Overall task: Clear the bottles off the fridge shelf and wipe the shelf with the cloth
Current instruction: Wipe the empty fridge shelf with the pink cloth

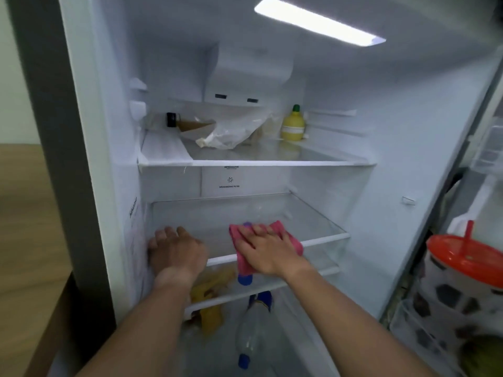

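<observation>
The middle glass fridge shelf carries no bottles. My right hand lies flat on a pink cloth, pressing it onto the shelf near its front edge. My left hand rests at the shelf's left front corner against the fridge wall, fingers curled over the edge. Below, seen partly through the glass, two clear plastic bottles with blue caps, the upper one and the lower one, lie in the lower compartment.
The upper shelf holds a yellow lemon-juice bottle, a crumpled plastic bag and a dark-capped bottle lying on its side. Yellow packets sit below. The open door at right holds a red-lidded jug.
</observation>
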`<state>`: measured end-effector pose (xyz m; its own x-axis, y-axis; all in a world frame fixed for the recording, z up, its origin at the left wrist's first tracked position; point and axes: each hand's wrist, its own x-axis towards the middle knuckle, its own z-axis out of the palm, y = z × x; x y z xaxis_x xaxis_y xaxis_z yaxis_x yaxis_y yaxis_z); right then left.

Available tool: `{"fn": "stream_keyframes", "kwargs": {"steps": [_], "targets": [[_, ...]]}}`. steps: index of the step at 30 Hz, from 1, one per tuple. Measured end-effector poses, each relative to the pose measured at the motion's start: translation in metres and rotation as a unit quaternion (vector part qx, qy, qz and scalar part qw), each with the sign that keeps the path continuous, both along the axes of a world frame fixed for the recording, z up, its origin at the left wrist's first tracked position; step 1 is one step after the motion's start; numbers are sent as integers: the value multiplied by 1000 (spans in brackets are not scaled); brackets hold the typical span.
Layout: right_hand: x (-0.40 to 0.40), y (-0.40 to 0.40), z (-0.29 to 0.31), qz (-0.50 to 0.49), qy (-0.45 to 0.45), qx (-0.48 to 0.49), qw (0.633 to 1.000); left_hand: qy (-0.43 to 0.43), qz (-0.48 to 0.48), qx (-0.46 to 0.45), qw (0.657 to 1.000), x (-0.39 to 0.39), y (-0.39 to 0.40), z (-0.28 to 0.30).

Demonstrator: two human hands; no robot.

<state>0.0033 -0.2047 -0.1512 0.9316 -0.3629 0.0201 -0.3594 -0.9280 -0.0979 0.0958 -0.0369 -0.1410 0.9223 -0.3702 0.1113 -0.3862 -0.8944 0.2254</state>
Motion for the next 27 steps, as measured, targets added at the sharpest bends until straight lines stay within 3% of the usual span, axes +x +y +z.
{"fn": "stream_keyframes", "kwargs": {"steps": [7, 11, 27], "targets": [[-52, -97, -1, -213, -26, -16, 977, -22, 7, 10, 1000, -2, 0, -3], [-49, -98, -4, -262, -26, 12, 965, -29, 22, 12, 999, 0, -4, -6], [10, 58, -15, -29, -43, 30, 998, -65, -34, -39, 997, -18, 10, -13]]}}
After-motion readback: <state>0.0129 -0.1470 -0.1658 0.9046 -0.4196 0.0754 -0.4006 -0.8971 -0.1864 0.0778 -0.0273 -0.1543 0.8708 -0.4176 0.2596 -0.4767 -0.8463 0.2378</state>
